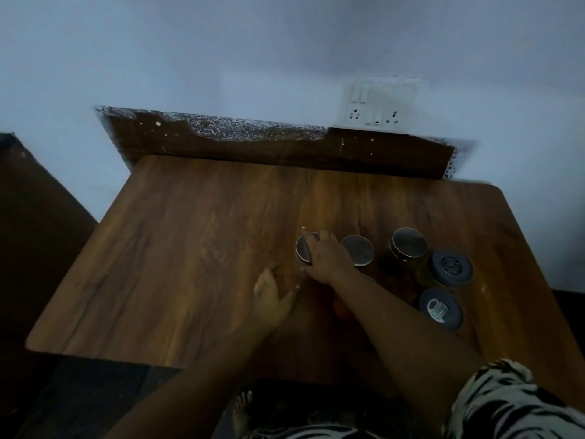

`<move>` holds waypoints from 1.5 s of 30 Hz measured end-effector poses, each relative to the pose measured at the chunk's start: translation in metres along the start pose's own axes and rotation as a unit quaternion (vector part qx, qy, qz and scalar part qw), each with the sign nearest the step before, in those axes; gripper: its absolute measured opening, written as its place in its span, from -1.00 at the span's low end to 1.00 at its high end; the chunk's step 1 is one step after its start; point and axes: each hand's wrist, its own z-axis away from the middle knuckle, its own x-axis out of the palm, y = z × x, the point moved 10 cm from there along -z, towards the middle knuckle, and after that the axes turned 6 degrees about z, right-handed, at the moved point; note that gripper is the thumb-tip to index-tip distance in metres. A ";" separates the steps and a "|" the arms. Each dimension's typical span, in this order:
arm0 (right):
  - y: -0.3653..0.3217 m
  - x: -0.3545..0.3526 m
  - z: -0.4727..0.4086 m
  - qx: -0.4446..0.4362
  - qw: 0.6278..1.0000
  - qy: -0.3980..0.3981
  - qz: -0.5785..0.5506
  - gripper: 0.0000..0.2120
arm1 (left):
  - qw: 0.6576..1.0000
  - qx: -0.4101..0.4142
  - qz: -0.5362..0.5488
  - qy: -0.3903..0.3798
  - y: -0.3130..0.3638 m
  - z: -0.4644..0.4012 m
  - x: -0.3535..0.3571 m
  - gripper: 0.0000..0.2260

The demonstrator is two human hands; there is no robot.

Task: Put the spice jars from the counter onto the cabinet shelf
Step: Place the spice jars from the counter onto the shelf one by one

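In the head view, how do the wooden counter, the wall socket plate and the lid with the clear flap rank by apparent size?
1. Wooden counter, by far the largest.
2. Socket plate.
3. Flap lid, though it lies nearer the camera, so this gap is unsure.

Wooden counter (190, 264): left half and the far strip bare, open for a hand from the left and front edges. Right half crowded. Five jars show lids: a steel-lidded jar (304, 250) under the right hand (326, 259), a second steel lid (359, 250) just beside it, a third (408, 243) further right, two dark-lidded jars (451, 267) (440, 308) near the right edge. Gaps between them narrow (blur hides exact spacing). Right forearm crosses the near-right approach. Left hand (272, 299) rests flat, just left of the cluster, blocking that side. Raised ledge (285, 147) closes the back; switch plate (380, 103) on the wall above it.
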 end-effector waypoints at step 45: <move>0.000 -0.148 -0.004 -0.043 0.630 -0.015 -0.775 -0.58 | 0.932 0.262 0.248 0.025 0.197 -0.009 -0.073 -0.11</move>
